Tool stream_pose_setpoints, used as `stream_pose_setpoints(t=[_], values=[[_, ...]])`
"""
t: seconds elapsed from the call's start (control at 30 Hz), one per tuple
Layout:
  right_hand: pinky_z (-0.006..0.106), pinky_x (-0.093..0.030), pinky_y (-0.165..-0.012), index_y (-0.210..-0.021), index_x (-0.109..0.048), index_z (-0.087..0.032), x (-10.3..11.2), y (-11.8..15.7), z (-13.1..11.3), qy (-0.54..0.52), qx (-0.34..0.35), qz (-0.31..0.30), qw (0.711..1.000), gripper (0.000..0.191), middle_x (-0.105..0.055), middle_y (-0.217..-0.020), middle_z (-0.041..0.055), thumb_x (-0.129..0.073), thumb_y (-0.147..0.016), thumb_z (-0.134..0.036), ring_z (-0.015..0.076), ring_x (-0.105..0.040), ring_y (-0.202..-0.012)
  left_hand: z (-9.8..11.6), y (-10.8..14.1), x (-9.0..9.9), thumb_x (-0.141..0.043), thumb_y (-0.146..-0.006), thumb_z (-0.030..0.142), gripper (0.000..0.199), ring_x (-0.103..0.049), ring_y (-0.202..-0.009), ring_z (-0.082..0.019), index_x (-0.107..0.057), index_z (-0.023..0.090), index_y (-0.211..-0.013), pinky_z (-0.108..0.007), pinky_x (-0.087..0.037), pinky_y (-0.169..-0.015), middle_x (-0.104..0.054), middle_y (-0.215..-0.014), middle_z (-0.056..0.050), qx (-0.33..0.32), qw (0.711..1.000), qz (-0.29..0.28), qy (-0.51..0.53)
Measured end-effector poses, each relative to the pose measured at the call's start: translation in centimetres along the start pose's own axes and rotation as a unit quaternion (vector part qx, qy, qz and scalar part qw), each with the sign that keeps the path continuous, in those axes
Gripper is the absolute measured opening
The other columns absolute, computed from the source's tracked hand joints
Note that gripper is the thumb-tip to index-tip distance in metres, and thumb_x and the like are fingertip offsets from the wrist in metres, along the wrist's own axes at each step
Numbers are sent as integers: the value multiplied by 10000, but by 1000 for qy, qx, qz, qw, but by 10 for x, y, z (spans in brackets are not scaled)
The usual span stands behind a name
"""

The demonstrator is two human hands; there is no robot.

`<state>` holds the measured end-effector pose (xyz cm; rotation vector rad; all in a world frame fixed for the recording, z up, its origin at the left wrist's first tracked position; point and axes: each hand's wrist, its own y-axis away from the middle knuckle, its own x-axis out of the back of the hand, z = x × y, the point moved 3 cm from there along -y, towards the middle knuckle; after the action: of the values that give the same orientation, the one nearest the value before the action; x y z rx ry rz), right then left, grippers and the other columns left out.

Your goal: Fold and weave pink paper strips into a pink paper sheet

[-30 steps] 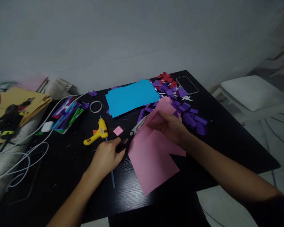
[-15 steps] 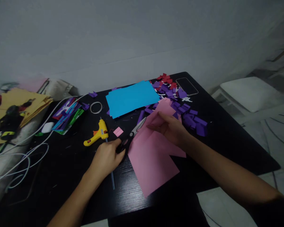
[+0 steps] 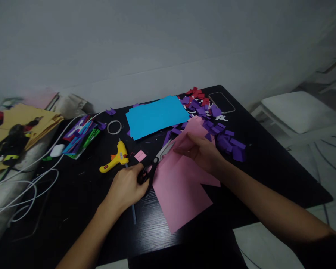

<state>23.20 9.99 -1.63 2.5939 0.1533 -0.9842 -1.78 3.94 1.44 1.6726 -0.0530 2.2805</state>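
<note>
Left hand (image 3: 130, 185) holds scissors (image 3: 156, 160), right hand (image 3: 203, 151) pink paper (image 3: 179, 194)

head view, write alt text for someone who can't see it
At a black table, a person's left hand holds black-handled scissors at the edge of pink paper held by the right hand. Behind lie blue sheets and purple scraps; a yellow glue gun sits left.

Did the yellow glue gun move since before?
No. The yellow glue gun is in the same spot on the black table, near the round ring.
</note>
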Motion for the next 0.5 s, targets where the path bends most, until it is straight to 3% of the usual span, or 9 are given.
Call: stream_pose_setpoints(t=[0.5], values=[[431, -644, -898, -782, -753, -200, -1, 2, 2, -3, -6, 1, 1000, 184, -784, -745, 17, -820, -884, -337, 201, -767, -754, 0, -1, -2, -574, -895, 279, 175, -664, -651, -221, -498, 226, -746, -302, -373, -607, -682, -718, -44, -6, 1000, -5, -22]])
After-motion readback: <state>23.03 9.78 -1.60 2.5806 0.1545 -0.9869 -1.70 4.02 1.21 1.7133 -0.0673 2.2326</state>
